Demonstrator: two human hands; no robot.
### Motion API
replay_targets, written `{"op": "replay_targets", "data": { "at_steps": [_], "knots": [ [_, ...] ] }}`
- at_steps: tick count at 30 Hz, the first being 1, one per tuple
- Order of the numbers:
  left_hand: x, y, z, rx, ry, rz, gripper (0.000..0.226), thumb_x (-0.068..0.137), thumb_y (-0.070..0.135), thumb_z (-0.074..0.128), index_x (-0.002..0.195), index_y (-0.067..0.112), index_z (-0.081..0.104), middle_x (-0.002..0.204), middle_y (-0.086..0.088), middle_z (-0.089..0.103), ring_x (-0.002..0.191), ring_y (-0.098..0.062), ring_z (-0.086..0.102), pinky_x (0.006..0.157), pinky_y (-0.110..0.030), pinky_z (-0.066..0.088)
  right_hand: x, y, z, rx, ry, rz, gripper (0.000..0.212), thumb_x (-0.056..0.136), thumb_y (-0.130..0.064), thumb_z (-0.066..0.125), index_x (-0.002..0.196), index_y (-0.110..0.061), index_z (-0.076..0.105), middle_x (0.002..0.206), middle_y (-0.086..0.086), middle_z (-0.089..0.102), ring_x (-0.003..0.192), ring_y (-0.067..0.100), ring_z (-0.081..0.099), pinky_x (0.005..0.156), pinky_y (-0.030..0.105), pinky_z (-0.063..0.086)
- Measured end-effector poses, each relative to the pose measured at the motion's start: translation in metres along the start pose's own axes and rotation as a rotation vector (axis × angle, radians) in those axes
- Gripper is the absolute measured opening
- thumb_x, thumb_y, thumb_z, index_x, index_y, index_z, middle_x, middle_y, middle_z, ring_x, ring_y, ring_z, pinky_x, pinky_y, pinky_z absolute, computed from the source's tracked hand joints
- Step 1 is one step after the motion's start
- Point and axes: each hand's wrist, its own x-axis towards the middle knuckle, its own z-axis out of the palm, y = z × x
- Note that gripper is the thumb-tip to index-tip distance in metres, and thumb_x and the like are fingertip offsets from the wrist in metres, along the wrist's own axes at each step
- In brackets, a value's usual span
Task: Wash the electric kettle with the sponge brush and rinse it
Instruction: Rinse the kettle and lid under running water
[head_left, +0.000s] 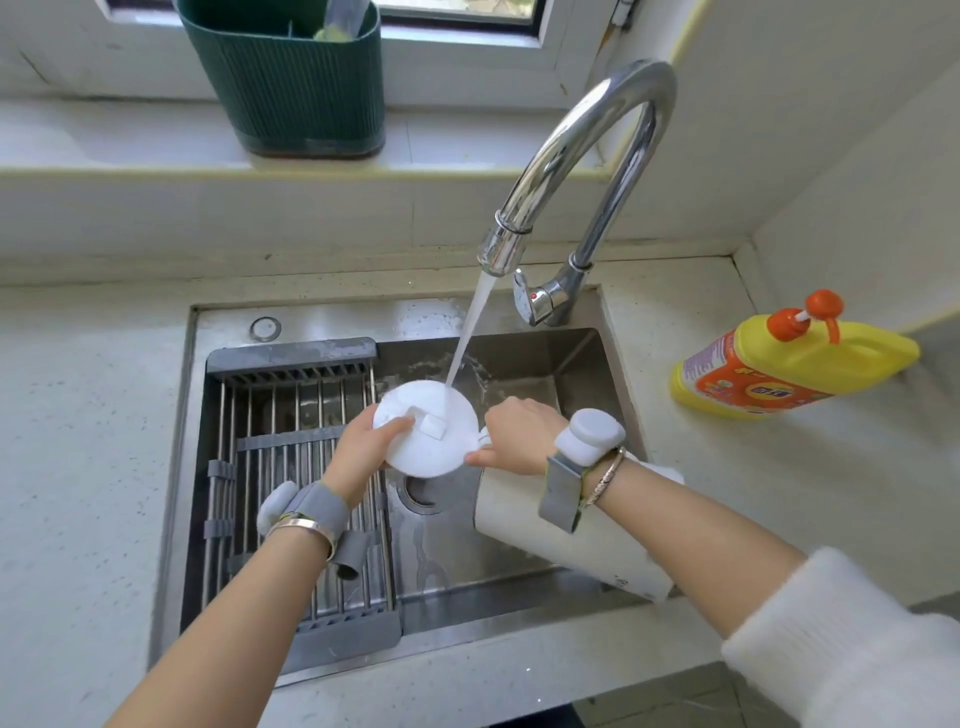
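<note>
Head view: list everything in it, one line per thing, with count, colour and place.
kettle lid: one, white, under the water stream, gripped by both hands
kettle body: one, off-white, lying tilted in the sink's right side
faucet: one, chrome, behind the sink, running
sink: one, steel, centre
drying rack: one, grey, across the sink's left half
detergent bottle: one, yellow with orange pump, right counter
container: one, dark green, on the windowsill
left hand: holds the lid's left edge
right hand: holds the lid's right edge
</note>
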Motion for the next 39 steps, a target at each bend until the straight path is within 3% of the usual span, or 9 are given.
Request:
{"op": "replay_targets", "data": {
  "at_steps": [7,11,15,19,24,29,32,35,39],
  "knots": [
    [-0.011,-0.016,-0.007,0.135,-0.027,-0.043,0.029,0.087,0.027,0.063,0.11,0.01,0.059,0.109,-0.013,0.065,0.088,-0.022,0.062,0.065,-0.027,0.053,-0.007,-0.017,-0.01,-0.124,-0.075,0.013,0.034,0.084,-0.045,0.058,0.083,-0.011,0.058,0.079,0.004,0.058,0.069,0.023,0.057,0.061,0.029,0.046],
    [-0.017,-0.011,-0.014,0.034,-0.043,-0.04,0.052,0.068,0.032,0.064,0.115,0.011,0.053,0.112,-0.012,0.062,0.089,-0.022,0.06,0.064,-0.028,0.049,-0.009,-0.021,-0.007,-0.146,0.029,-0.026,0.04,0.086,-0.047,0.054,0.091,-0.008,0.063,0.091,0.009,0.065,0.081,0.027,0.063,0.065,0.03,0.044],
    [-0.015,-0.004,-0.029,-0.138,-0.025,-0.025,0.034,0.086,0.01,0.058,0.118,0.009,0.048,0.115,-0.013,0.057,0.087,-0.019,0.056,0.067,-0.029,0.045,-0.01,-0.014,-0.003,-0.053,0.203,-0.06,0.053,0.085,-0.056,0.054,0.107,-0.007,0.051,0.104,0.013,0.063,0.094,0.034,0.06,0.065,0.033,0.037],
    [-0.011,0.013,-0.038,-0.164,0.014,0.018,0.032,0.092,0.016,0.054,0.122,0.007,0.049,0.115,-0.01,0.059,0.093,-0.019,0.058,0.067,-0.027,0.053,0.004,-0.001,-0.006,0.198,0.301,-0.07,0.056,0.078,-0.057,0.062,0.1,-0.008,0.047,0.096,0.015,0.064,0.088,0.035,0.061,0.066,0.036,0.04],
    [-0.001,0.045,-0.041,-0.306,0.01,0.066,0.035,0.095,0.013,0.049,0.128,0.003,0.048,0.114,-0.011,0.063,0.101,-0.018,0.062,0.091,-0.032,0.047,0.023,0.011,-0.03,0.645,0.413,0.007,0.038,0.08,-0.046,0.067,0.063,-0.02,0.045,0.064,0.002,0.055,0.058,0.014,0.051,0.065,0.033,0.038],
    [0.005,0.055,-0.032,-0.252,0.012,0.139,0.038,0.097,0.016,0.045,0.134,0.012,0.043,0.116,0.0,0.062,0.112,-0.014,0.057,0.102,-0.034,0.04,0.036,0.012,-0.029,1.053,0.403,0.105,0.044,0.079,-0.046,0.068,0.061,-0.008,0.054,0.054,0.009,0.055,0.044,0.016,0.049,0.055,0.028,0.043],
    [0.005,0.052,-0.032,-0.202,0.019,0.163,0.04,0.095,0.015,0.047,0.136,0.017,0.043,0.132,0.0,0.054,0.123,-0.014,0.048,0.106,-0.037,0.036,0.044,0.006,-0.029,1.289,0.359,0.161,0.039,0.079,-0.041,0.071,0.061,-0.01,0.056,0.054,0.006,0.051,0.044,0.016,0.044,0.046,0.027,0.039],
    [0.006,0.052,-0.036,-0.225,0.044,0.175,0.042,0.095,0.015,0.048,0.136,0.018,0.043,0.137,-0.002,0.05,0.126,-0.014,0.045,0.104,-0.037,0.038,0.05,-0.001,-0.03,1.399,0.269,0.157,0.032,0.079,-0.035,0.072,0.07,-0.007,0.059,0.057,0.004,0.052,0.046,0.015,0.044,0.047,0.026,0.039],
    [0.01,0.054,-0.046,-0.291,0.099,0.153,0.039,0.095,0.022,0.048,0.135,0.019,0.044,0.134,-0.005,0.054,0.124,-0.014,0.048,0.101,-0.041,0.04,0.051,-0.005,-0.034,1.442,0.165,0.011,0.023,0.081,-0.015,0.071,0.066,-0.003,0.059,0.046,-0.002,0.057,0.041,0.01,0.05,0.047,0.019,0.044]
  ]
}}
